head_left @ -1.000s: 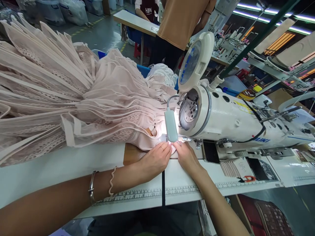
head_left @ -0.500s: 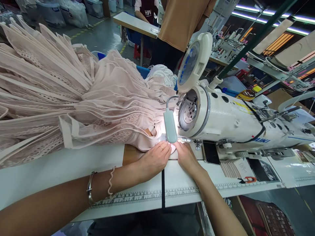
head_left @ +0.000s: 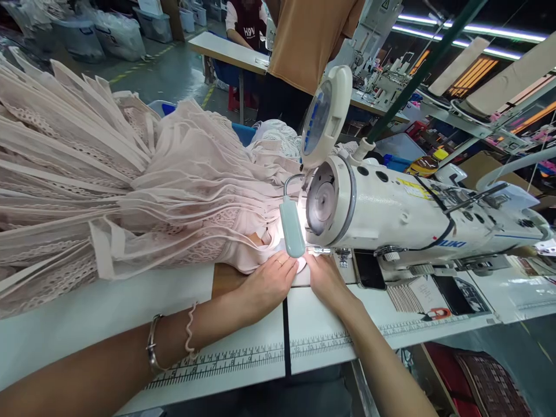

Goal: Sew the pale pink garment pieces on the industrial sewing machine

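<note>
Your left hand (head_left: pixel 268 282) lies flat, palm down and fingers stretched out, on the small pale pink fabric piece (head_left: pixel 300 265) at the near edge of the white work surface (head_left: pixel 108 313). Your right hand (head_left: pixel 326 279) rests beside it in the same way, fingers extended toward the needle area; neither hand grips anything, both simply press the cloth down. The fingertips of the two hands come close together with the pink piece between them, right under the pale green lamp head (head_left: pixel 292 227) on its bent metal neck. How the small piece is oriented cannot be told, since the lamp's glare and your fingers cover most of it.

That piece runs into the large heap of pale pink pleated and lace-trimmed fabric (head_left: pixel 143 191), whose long folds fan out to your left and away from you, converging toward the needle end of the white industrial sewing machine (head_left: pixel 391 208). The machine's long body runs off to your right, its round end plate facing you, with a round white magnifier lamp (head_left: pixel 325 116) tilted above it.

On your left wrist sit a silver metal bangle (head_left: pixel 152 352) and a pale wavy hair tie (head_left: pixel 189 336). A printed ruler strip (head_left: pixel 243 359) runs along the front edge of the surface. Behind the machine stands a person in an ochre shirt (head_left: pixel 304 40).
</note>
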`<state>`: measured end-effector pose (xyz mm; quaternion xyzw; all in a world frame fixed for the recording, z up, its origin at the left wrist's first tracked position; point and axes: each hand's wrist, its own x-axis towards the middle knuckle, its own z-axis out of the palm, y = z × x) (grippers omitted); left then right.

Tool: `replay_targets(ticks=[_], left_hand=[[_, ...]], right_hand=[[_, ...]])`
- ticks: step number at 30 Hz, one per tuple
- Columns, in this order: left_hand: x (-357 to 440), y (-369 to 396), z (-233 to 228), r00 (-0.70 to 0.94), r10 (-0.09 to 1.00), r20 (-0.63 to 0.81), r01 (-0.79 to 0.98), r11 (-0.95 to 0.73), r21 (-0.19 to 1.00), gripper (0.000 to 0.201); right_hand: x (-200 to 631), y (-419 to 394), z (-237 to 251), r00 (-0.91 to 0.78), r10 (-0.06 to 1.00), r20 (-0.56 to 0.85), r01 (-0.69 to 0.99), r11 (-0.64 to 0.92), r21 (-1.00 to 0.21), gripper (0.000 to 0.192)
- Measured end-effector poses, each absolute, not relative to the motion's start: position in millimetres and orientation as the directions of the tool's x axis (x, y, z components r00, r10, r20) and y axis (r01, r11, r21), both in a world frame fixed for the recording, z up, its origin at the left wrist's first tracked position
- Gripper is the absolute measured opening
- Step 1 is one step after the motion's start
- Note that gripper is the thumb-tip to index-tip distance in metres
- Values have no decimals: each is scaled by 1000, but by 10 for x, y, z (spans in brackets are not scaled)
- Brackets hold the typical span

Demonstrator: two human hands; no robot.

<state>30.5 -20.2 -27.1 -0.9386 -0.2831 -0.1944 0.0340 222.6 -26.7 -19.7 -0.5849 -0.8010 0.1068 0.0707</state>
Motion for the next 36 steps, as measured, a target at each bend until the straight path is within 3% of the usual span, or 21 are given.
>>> replay_targets(ticks=[10, 28, 33, 36], left_hand=[[326, -163, -292, 735, 486, 473, 546, -838, 14, 34], [334, -136, -370, 715, 502, 488, 561, -827, 28, 35], [290, -119, -384, 763, 520, 384, 565, -825, -4, 37], [185, -19, -306, 797, 541, 269, 542, -837, 77, 29]], right_hand=[[2187, -269, -151, -276, 960, -41, 935, 258, -243, 39], [2189, -259, -165, -292, 956, 8, 931, 287, -226, 37], [2181, -310, -191, -272, 960, 61, 956, 277, -94, 42], [2210, -347, -256, -307, 934, 184, 944, 324, -69, 43]])
